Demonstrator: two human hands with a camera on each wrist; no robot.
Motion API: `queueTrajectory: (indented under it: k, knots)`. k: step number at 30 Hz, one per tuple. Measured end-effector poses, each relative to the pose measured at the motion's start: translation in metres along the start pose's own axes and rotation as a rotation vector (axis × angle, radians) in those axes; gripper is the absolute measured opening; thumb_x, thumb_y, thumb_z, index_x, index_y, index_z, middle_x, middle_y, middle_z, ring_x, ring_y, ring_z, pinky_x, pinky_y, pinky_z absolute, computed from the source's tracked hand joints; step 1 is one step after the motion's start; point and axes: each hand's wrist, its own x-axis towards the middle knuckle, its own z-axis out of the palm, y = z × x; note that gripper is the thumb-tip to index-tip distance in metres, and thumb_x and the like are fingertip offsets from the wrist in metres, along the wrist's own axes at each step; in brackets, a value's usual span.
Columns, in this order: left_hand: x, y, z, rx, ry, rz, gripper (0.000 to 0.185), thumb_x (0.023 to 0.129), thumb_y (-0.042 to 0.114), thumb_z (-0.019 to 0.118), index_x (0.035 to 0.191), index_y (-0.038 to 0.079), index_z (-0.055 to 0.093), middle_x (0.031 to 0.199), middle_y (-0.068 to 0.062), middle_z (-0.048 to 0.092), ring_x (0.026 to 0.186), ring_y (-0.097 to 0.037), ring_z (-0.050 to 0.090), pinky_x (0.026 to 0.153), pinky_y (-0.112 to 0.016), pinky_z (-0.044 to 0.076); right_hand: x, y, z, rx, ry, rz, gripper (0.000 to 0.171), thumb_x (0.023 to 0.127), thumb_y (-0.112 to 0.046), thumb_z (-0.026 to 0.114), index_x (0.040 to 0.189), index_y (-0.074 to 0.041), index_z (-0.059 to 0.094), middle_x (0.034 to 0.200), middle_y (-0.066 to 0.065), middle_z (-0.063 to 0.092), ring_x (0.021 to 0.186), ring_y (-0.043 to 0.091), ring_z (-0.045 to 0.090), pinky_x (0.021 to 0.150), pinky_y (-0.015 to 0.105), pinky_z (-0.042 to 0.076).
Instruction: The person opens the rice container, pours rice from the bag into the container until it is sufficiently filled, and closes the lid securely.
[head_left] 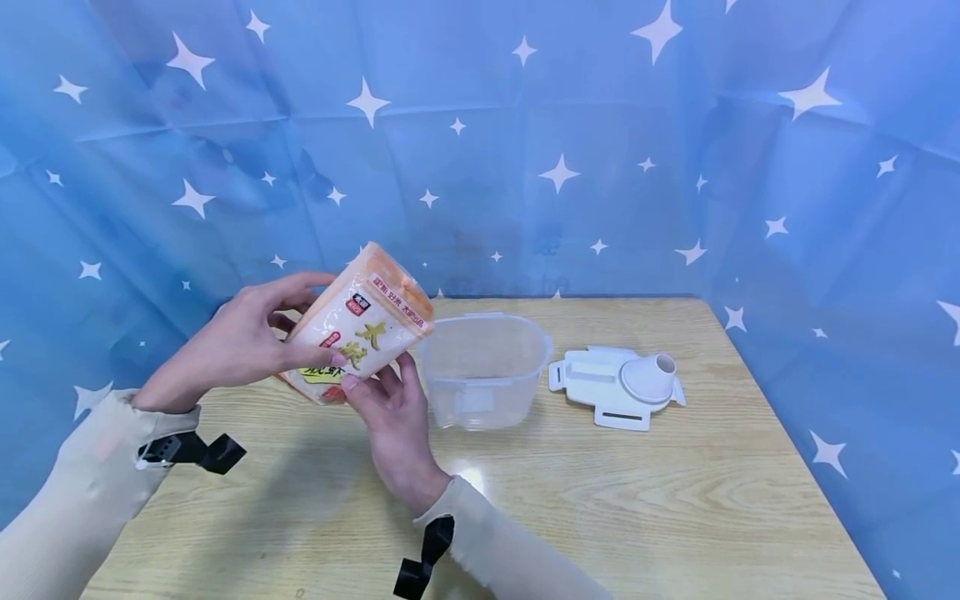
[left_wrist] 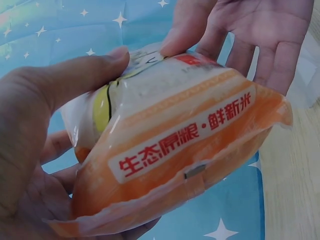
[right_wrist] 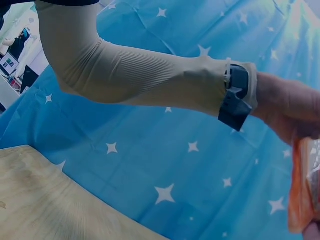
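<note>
Both hands hold a white and orange plastic bag of rice (head_left: pixel 363 321), tilted in the air over the left part of the table. My left hand (head_left: pixel 247 333) grips its left side, thumb across the printed front and fingers behind. At the lower right, my right hand (head_left: pixel 397 425) pinches the bag, thumb on the front and fingers underneath. In the left wrist view, the sealed orange end of the bag (left_wrist: pixel 180 150) faces the camera, and both thumbs press the wrapper. Only an orange edge of the bag (right_wrist: pixel 302 187) shows in the right wrist view.
A clear plastic container (head_left: pixel 483 404) without a lid stands just right of the bag. Farther right lies a white lid (head_left: pixel 600 379) with a round spout and side clips. The wooden table (head_left: pixel 675 517) meets a blue star-patterned curtain (head_left: pixel 480 167) at the back and sides.
</note>
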Motion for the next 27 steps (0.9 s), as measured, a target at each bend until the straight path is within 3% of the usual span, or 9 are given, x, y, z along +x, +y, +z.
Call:
queueTrajectory:
  k: [10,27]
  knots:
    - [0.0043,0.0030,0.0001,-0.029,-0.049,0.036,0.085,0.078,0.026,0.091,0.150,0.034,0.048,0.109,-0.001,0.074,0.087,-0.015,0.070,0.078,-0.029,0.060,-0.0004,0.0014,-0.0031,0.071,-0.009,0.002,0.061,0.096,-0.002,0.068,0.148,-0.021,0.042,0.141,0.009,0.059,0.119,0.017,0.063,0.098,0.028,0.058]
    - [0.0090,0.0099,-0.0048,-0.046,-0.086,0.036,0.088,0.077,0.022,0.092,0.150,0.036,0.046,0.105,0.005,0.075,0.088,-0.012,0.069,0.080,-0.027,0.060,0.0039,-0.0014,-0.0079,0.194,-0.012,0.060,0.062,0.094,0.003,0.067,0.146,-0.019,0.043,0.136,0.008,0.060,0.117,0.018,0.064,0.100,0.033,0.059]
